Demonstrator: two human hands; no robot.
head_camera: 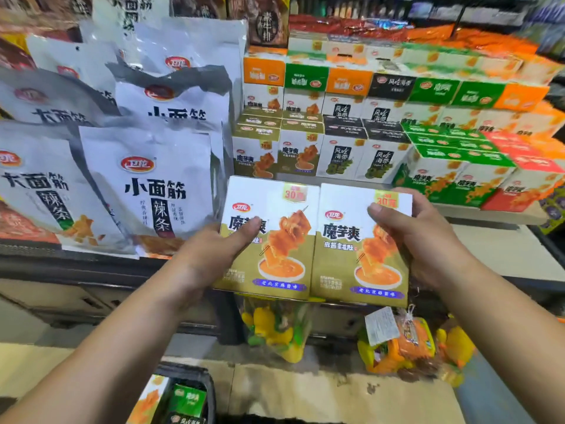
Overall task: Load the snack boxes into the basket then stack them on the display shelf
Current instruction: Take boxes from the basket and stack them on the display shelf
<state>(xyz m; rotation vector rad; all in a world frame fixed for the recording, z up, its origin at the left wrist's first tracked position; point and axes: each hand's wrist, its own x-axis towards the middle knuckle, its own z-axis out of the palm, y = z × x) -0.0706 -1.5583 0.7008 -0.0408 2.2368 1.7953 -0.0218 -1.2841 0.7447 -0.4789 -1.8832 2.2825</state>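
Note:
Two white-and-olive snack boxes are held side by side in front of the display shelf point(495, 258). My left hand point(211, 255) grips the left box point(275, 249) at its left edge, thumb across the front. My right hand point(428, 240) grips the right box point(351, 258) at its right edge, thumb on the front near the top. Both boxes face me, upright and touching each other. Low down, the dark basket point(201, 381) holds green and orange snack boxes point(186, 399).
Stacked snack boxes point(345, 130) in olive, black, green, orange and red fill the shelf behind. Large white snack bags point(146, 185) stand at the left. Bagged yellow and orange goods point(400, 344) hang below the shelf edge. Brown cardboard point(336, 393) lies on the floor.

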